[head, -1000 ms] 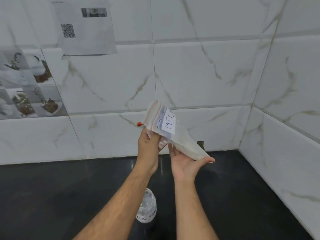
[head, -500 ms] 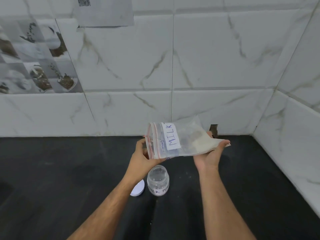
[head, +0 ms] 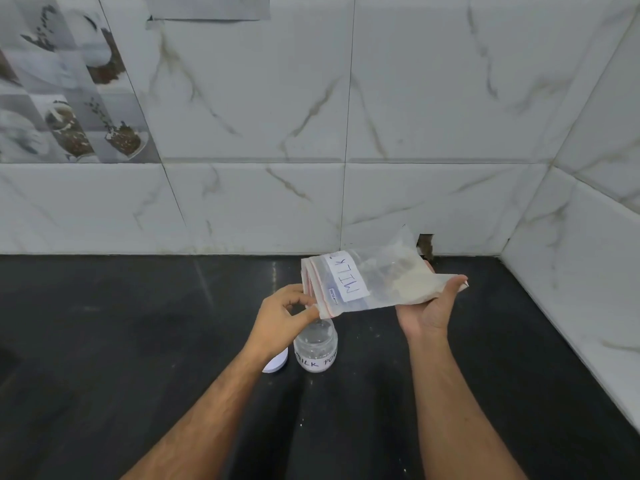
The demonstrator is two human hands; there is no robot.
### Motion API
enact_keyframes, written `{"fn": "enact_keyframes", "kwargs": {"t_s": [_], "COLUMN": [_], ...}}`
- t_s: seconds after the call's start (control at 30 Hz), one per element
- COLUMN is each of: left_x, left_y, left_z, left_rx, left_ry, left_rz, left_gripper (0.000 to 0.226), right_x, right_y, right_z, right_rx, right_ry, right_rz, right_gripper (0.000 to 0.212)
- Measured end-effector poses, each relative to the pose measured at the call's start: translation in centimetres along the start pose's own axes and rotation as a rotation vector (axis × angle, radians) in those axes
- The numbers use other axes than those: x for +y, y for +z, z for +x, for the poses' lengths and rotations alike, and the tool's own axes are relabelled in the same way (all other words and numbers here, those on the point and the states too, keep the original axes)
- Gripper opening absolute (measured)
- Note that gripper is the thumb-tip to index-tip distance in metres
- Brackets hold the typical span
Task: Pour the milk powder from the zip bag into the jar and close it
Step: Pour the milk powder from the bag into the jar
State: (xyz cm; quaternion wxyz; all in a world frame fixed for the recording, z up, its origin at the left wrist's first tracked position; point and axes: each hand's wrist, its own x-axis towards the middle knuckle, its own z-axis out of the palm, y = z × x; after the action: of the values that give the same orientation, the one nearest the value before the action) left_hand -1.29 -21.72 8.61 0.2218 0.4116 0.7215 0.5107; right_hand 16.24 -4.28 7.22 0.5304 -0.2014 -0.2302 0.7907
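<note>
A clear zip bag (head: 377,280) with a white "MILK" label lies nearly level in the air, its red-striped zip end to the left. Pale milk powder sits in its right end. My left hand (head: 282,318) pinches the lower corner of the zip end. My right hand (head: 431,306) cups the bag's bottom from below, palm up. Directly under the zip end a small clear jar (head: 316,349) labelled "MILK POW" stands open on the black counter (head: 138,341). Its white lid (head: 276,364) lies flat beside it on the left, partly hidden by my left forearm.
White marble-look tiled walls close the counter at the back (head: 263,202) and on the right (head: 571,271), meeting in a corner. A small dark hole (head: 426,244) shows in the back wall behind the bag. A paper sheet (head: 207,6) hangs at the top.
The bag has come down from a steep tilt in front of the wall to nearly level just above the jar. The view has tipped down, bringing jar and lid into full sight.
</note>
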Motion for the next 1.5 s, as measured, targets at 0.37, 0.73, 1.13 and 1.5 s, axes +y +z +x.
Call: {"fn": "enact_keyframes", "kwargs": {"t_s": [0.37, 0.73, 1.13, 1.5], "left_x": [-0.2, -2.1, -1.9, -3.4], "left_y": [0.4, -0.3, -1.1, -1.7], "left_z": [0.6, 3.1, 3.9, 4.6], "left_rx": [0.069, -0.228, -0.326, -0.396], "left_ry": [-0.199, -0.302, -0.288, -0.384], "left_rz": [-0.145, -0.163, -0.190, -0.395], "left_gripper": [0.038, 0.022, 0.040, 0.034], "right_x": [-0.4, -0.9, -1.3, -1.6], "right_y": [0.7, 1.1, 1.5, 1.6], "right_z": [0.3, 0.8, 1.3, 1.5], "right_rx": [-0.035, -0.036, -0.077, -0.122], "right_ry": [-0.002, -0.009, -0.026, -0.024], "right_rz": [-0.088, -0.194, -0.294, -0.403], "right_gripper": [0.111, 0.124, 0.106, 0.103]}}
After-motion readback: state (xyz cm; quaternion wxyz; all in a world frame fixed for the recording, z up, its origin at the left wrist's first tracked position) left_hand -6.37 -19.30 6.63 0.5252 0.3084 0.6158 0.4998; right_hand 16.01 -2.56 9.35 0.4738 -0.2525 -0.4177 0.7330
